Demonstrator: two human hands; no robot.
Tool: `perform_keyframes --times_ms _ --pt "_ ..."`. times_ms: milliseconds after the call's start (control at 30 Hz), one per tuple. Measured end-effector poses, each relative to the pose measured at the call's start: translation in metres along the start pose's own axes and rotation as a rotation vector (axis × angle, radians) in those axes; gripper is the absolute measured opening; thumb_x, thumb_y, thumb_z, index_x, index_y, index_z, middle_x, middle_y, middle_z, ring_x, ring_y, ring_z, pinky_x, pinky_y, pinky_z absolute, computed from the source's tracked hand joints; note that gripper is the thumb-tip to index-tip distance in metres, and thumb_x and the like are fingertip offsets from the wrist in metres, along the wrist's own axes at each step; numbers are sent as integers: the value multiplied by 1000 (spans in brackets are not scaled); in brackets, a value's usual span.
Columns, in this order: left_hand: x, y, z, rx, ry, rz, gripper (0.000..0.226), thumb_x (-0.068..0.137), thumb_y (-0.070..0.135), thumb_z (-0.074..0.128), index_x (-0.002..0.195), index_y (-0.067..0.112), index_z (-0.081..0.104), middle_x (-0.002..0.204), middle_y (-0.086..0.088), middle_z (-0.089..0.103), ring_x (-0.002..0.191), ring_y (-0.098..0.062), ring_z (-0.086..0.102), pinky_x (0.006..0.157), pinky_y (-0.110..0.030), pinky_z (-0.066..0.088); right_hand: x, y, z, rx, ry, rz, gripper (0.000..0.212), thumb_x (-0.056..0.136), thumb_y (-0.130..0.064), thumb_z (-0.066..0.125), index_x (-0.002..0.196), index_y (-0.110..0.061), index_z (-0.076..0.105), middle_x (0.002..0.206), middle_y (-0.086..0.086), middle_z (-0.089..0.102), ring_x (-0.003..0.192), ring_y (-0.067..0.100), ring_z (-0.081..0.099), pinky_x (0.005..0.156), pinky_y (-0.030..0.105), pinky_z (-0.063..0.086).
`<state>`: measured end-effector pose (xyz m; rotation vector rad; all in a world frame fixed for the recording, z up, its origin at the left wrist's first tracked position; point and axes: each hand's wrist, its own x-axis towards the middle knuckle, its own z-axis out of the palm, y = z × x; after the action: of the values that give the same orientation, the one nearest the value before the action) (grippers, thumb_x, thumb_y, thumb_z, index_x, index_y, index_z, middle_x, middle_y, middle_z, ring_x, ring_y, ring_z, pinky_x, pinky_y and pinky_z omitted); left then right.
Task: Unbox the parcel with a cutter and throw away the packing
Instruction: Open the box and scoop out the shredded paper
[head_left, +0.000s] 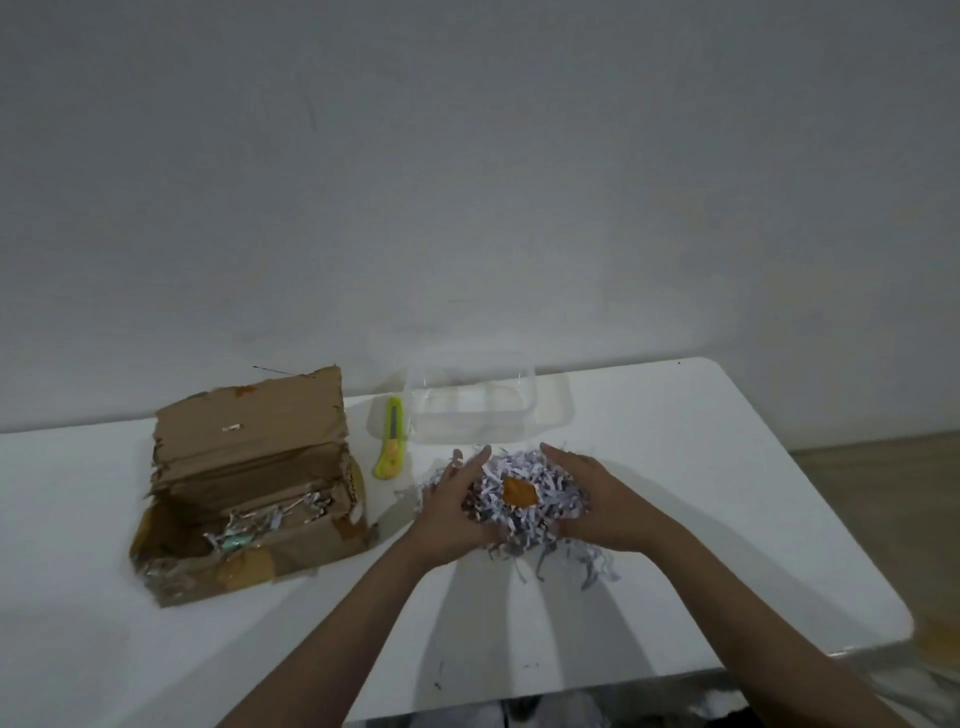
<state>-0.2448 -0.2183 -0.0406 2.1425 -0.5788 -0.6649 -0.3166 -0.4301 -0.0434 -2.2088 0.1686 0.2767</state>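
Observation:
A heap of shredded paper packing with an orange scrap on top lies on the white table. My left hand and my right hand cup the heap from both sides, fingers curled into the shreds. The brown cardboard parcel stands open at the left, its flap raised, with a few shreds left inside. A yellow-green cutter lies between the parcel and the heap. A clear plastic container stands just behind the heap.
The wall rises right behind the table. The table's right edge and rounded corner are close to the heap, with a wooden floor beyond. Loose shreds trail toward me at the heap's front right.

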Motion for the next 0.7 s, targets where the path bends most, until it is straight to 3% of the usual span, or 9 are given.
perform_keyframes --times_ms 100,200,367,433,500,533,567,600,700 --pt "-8 2 -7 -227 25 2 92 71 21 80 135 53 22 159 4 -2 144 -16 9 100 -31 41 -9 -6 -6 -71 0 46 93 72 -33 78 136 -60 16 159 0 9 147 17 1 114 62 6" --pt "-15 6 -11 -335 65 28 88 78 5 72 139 50 27 157 10 0 142 -14 12 75 -15 50 -18 -17 -13 -115 31 41 90 73 -43 76 135 -64 14 160 -5 -6 148 26 -2 107 67 -9" --pt "-28 10 -19 -354 171 98 68 88 11 62 129 55 31 146 24 9 136 -3 14 100 -20 32 -19 -39 -12 -3 140 -64 72 70 -62 65 130 -66 24 160 -10 3 148 20 5 108 65 -10" --pt "-37 10 -25 -282 275 121 61 93 5 52 133 48 36 151 7 15 132 -5 24 100 -20 36 -14 -51 -3 22 185 -110 63 74 -61 64 127 -65 30 159 -11 11 146 15 12 111 64 -7" --pt "-43 9 -29 -235 362 114 56 93 0 47 137 34 42 144 -13 37 100 9 44 77 -14 45 -8 -59 8 61 216 -163 54 80 -51 67 121 -68 35 156 -12 19 144 13 17 113 66 4" --pt "-48 5 -32 -218 412 111 55 92 -2 46 136 31 46 134 -14 53 83 12 32 66 -12 43 -3 -64 15 80 216 -195 53 80 -46 66 118 -69 37 155 -11 23 143 12 20 113 64 14" --pt "-51 1 -36 -187 461 117 55 91 -4 47 133 30 49 115 -10 65 63 13 50 57 -10 40 0 -71 22 92 211 -228 53 81 -40 66 117 -68 39 153 -10 27 142 12 23 112 59 23" --pt "-55 -5 -41 -144 503 122 54 90 -5 48 131 29 52 91 -3 67 44 -4 41 52 -8 36 4 -78 29 97 203 -254 55 82 -33 66 118 -66 40 151 -8 30 141 13 26 110 54 31" --pt "-66 -24 -59 -5 635 101 51 85 -2 57 127 27 55 45 14 44 40 -2 35 47 -9 29 20 -97 52 42 173 -303 57 83 -30 66 117 -67 39 149 -6 35 139 14 29 109 56 30"
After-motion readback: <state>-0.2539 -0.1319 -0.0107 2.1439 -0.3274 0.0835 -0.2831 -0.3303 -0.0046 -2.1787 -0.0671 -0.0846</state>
